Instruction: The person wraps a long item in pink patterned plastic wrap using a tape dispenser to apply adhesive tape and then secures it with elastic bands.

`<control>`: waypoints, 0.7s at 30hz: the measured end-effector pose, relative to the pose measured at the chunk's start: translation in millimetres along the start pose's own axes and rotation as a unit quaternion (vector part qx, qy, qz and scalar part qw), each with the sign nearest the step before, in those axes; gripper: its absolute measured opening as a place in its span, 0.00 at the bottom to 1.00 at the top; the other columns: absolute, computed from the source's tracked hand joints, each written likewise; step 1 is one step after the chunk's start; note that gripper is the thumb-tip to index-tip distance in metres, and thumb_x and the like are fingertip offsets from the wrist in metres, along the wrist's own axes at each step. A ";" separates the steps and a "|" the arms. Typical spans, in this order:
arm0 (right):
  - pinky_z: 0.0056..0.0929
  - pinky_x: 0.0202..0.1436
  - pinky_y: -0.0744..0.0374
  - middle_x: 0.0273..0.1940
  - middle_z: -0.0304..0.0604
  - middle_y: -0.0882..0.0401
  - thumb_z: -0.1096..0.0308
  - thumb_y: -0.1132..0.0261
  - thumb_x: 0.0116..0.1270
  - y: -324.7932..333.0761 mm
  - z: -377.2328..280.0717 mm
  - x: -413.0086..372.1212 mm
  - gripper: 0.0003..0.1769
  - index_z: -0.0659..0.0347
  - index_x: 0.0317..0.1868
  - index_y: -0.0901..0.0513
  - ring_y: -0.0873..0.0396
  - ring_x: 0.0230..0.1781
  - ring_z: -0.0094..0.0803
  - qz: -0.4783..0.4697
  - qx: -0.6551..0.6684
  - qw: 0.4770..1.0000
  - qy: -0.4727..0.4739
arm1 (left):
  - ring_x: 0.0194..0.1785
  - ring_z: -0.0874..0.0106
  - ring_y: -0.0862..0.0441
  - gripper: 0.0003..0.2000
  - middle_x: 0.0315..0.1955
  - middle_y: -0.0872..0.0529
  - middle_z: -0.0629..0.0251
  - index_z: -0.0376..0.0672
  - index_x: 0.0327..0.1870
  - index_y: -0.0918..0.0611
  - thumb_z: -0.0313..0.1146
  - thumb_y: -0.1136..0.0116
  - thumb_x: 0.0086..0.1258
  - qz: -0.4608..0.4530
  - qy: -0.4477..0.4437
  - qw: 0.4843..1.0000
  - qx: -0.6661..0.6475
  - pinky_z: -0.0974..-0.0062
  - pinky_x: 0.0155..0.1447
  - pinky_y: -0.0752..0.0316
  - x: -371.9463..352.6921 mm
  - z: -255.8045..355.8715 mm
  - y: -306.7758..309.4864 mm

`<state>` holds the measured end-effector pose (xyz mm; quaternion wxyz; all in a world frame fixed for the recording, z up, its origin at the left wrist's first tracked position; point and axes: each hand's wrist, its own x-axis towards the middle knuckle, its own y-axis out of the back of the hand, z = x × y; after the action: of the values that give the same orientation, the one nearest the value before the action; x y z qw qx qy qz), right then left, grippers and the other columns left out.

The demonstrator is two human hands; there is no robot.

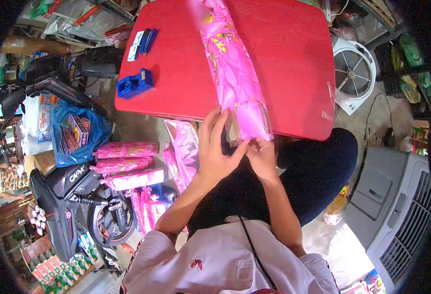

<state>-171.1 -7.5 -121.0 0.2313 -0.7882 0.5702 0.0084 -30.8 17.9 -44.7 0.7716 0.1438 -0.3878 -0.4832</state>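
Observation:
A long pink floral package [240, 78] in clear wrap lies across the red table [289, 59], its near end at the table's front edge. My left hand [218, 147] rests along the left side of that end, fingers closed on the wrap. My right hand [262, 154] pinches the bottom edge of the same end, its fingertips close to my left thumb. On the table's left side are a blue tape dispenser [135, 83], a blue stapler [148, 41] and a small white box [135, 46].
More pink packages [127, 157] are stacked at the left below the table, beside a blue plastic bag [78, 132] and a motorbike [61, 210]. A white fan [354, 71] stands at the right, with a grey air cooler [387, 196] nearer. A person [9, 181] is at the far left.

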 end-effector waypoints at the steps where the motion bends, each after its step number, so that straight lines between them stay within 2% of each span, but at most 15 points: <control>1: 0.27 0.52 0.19 0.49 0.37 0.12 0.77 0.29 0.71 0.3 -1.2 0.0 0.13 0.66 0.54 0.14 0.17 0.47 0.22 -0.006 -0.002 1.000 0.000 | 0.70 0.44 0.26 0.39 0.69 0.27 0.41 0.37 0.74 0.28 0.32 0.21 0.60 -0.010 -0.007 1.000 -0.002 0.51 0.73 0.30 2.1 0.3 3.0; 4: 0.25 0.53 0.18 0.49 0.36 0.12 0.77 0.29 0.72 1.3 -8.2 -0.3 0.13 0.65 0.55 0.14 0.17 0.47 0.20 -0.014 -0.022 0.999 -0.031 | 0.69 0.44 0.25 0.36 0.70 0.27 0.40 0.37 0.74 0.26 0.30 0.25 0.63 -0.038 -0.024 0.999 0.004 0.52 0.72 0.27 5.5 -2.9 12.0; 7: 0.25 0.53 0.18 0.50 0.36 0.11 0.77 0.29 0.71 -4.2 -10.3 -1.3 0.14 0.65 0.56 0.14 0.16 0.46 0.20 -0.015 0.040 0.999 -0.013 | 0.71 0.45 0.24 0.29 0.69 0.25 0.40 0.33 0.71 0.23 0.26 0.32 0.68 -0.059 -0.028 0.997 0.029 0.54 0.73 0.28 -2.9 -10.7 22.3; 10: 0.25 0.53 0.17 0.50 0.38 0.11 0.77 0.29 0.71 -4.8 -6.6 -0.4 0.14 0.66 0.55 0.13 0.15 0.45 0.21 -0.022 0.002 1.000 0.010 | 0.70 0.46 0.23 0.27 0.68 0.23 0.41 0.33 0.70 0.22 0.25 0.33 0.69 -0.051 -0.035 0.998 0.004 0.55 0.73 0.28 -3.8 -15.7 29.4; 13: 0.29 0.63 0.20 0.52 0.40 0.12 0.81 0.32 0.72 -4.6 -2.4 -0.1 0.15 0.68 0.58 0.15 0.16 0.53 0.23 -0.045 -0.038 0.998 0.003 | 0.67 0.47 0.19 0.22 0.64 0.19 0.41 0.32 0.66 0.19 0.21 0.36 0.70 -0.030 -0.041 0.999 0.007 0.57 0.70 0.24 -7.3 -18.6 36.2; 15: 0.29 0.63 0.20 0.52 0.40 0.12 0.81 0.31 0.71 -6.0 2.8 0.8 0.15 0.68 0.57 0.15 0.16 0.54 0.24 -0.048 -0.043 0.998 0.016 | 0.65 0.47 0.17 0.20 0.62 0.17 0.41 0.32 0.63 0.17 0.18 0.38 0.70 -0.021 -0.039 0.999 0.008 0.59 0.69 0.22 -6.0 -16.2 39.2; 18: 0.30 0.62 0.20 0.51 0.39 0.12 0.80 0.30 0.71 -7.7 0.8 0.1 0.14 0.68 0.56 0.15 0.17 0.53 0.24 -0.040 -0.042 0.998 0.012 | 0.64 0.47 0.16 0.19 0.61 0.16 0.41 0.32 0.63 0.17 0.17 0.40 0.71 -0.006 -0.040 0.999 0.017 0.59 0.68 0.22 -9.1 -16.2 36.1; 21: 0.29 0.61 0.19 0.50 0.38 0.12 0.80 0.30 0.71 -7.9 0.3 0.0 0.13 0.68 0.54 0.14 0.17 0.52 0.23 -0.036 -0.037 0.999 0.009 | 0.65 0.52 0.17 0.17 0.63 0.17 0.43 0.32 0.65 0.19 0.23 0.43 0.77 0.006 -0.006 1.000 0.014 0.60 0.68 0.22 -19.4 -21.3 32.1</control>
<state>-163.9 -5.4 -118.5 0.1971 -0.8163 0.5428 0.0135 0.7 47.1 -48.5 0.7703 0.1492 -0.4000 -0.4737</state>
